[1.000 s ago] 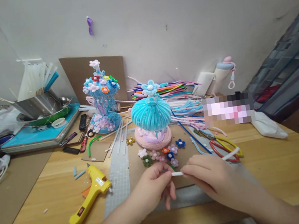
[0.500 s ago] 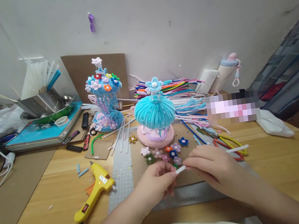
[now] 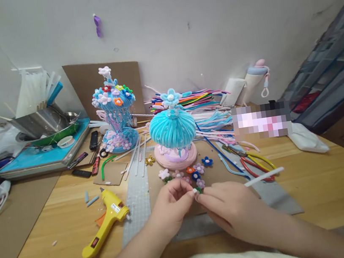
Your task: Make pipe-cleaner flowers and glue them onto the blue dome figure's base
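A white pipe cleaner (image 3: 264, 176) runs through my right hand (image 3: 233, 203), its long tail sticking out to the right past the knuckles. My left hand (image 3: 174, 205) pinches at its other end, where a small white tip shows between the fingertips of both hands. The fingers of both hands are closed and nearly touch. Just beyond them lie several small pipe-cleaner flowers, among them a pale pink flower (image 3: 164, 174) and a blue flower (image 3: 207, 161); my hands partly cover some. Behind the flowers stands a turquoise domed pipe-cleaner ornament (image 3: 173, 133) on a pink round base.
A yellow glue gun (image 3: 106, 219) lies to the left. Red- and yellow-handled pliers (image 3: 257, 166) rest at the right. A second flowered ornament (image 3: 114, 107) stands back left, near a metal bowl (image 3: 43, 123). Bundled pipe cleaners (image 3: 187, 99) lie along the wall.
My right hand has moved left along with the pipe cleaner, closing the gap to my left hand. Less of the white stem shows between them. The view has shifted slightly.
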`<state>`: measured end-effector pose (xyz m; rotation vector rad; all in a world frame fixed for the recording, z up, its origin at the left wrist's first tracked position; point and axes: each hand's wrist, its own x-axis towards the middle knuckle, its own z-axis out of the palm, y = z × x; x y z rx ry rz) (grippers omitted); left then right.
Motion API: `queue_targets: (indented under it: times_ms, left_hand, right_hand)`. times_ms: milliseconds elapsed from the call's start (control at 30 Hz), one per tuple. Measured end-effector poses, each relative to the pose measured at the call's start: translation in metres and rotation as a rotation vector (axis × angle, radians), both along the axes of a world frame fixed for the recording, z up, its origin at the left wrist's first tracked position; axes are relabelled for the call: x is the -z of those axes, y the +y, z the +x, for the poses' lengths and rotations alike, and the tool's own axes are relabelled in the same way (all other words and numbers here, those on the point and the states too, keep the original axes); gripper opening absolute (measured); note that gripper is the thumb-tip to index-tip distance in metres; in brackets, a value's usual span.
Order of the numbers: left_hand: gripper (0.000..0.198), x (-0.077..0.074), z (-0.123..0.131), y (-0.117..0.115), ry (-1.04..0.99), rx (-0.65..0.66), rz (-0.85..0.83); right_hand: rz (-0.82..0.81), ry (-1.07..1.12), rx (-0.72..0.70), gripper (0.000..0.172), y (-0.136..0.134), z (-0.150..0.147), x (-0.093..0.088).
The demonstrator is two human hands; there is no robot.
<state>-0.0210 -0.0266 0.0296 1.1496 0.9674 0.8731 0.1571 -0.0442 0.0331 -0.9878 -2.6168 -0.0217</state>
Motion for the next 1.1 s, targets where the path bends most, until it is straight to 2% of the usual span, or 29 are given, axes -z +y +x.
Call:
queue_targets:
  times_ms: [67, 167, 300, 367, 467, 600, 700, 800, 967, 1100]
  left_hand:
    - [0.015, -0.002, 0.000, -0.002, 0.121, -0.005, 0.135]
    - [0.008, -0.004, -0.002, -0.005, 0.308, 0.037, 0.331]
    - [0.009, -0.005, -0.005, -0.007, 0.387, 0.069, 0.484]
    - [0.009, -0.005, -0.005, -0.008, 0.374, 0.052, 0.494]
    - [0.009, -0.005, -0.006, -0.007, 0.359, -0.027, 0.507]
    - [0.010, -0.003, -0.006, -0.006, 0.342, -0.118, 0.559]
    - [0.010, 0.000, -0.006, -0.005, 0.382, -0.126, 0.618]
    - [0.009, 0.003, -0.007, -0.006, 0.432, -0.087, 0.727]
    - [0.012, 0.003, -0.010, -0.008, 0.407, 0.009, 0.833]
    - [0.013, 0.001, -0.011, -0.008, 0.337, -0.076, 0.869]
  right_hand:
    - [-0.072, 0.005, -0.060, 0.016, -0.004, -0.005, -0.008]
    - [-0.191, 0.124, -0.116, 0.015, -0.002, -0.007, -0.019]
    - [-0.312, 0.416, 0.057, 0.011, 0.010, -0.006, -0.016]
    - [-0.299, 0.450, 0.110, 0.013, 0.016, -0.004, -0.010]
    - [-0.162, 0.301, 0.075, 0.017, 0.019, -0.003, -0.004]
    - [-0.047, 0.152, 0.041, 0.016, 0.007, -0.004, -0.008]
    - [-0.079, 0.157, -0.019, 0.015, -0.003, -0.005, -0.015]
    - [-0.142, 0.262, -0.070, 0.013, -0.003, -0.006, -0.019]
    - [-0.258, 0.507, 0.052, 0.013, 0.013, -0.006, -0.012]
    - [-0.176, 0.398, 0.027, 0.016, 0.015, -0.006, -0.006]
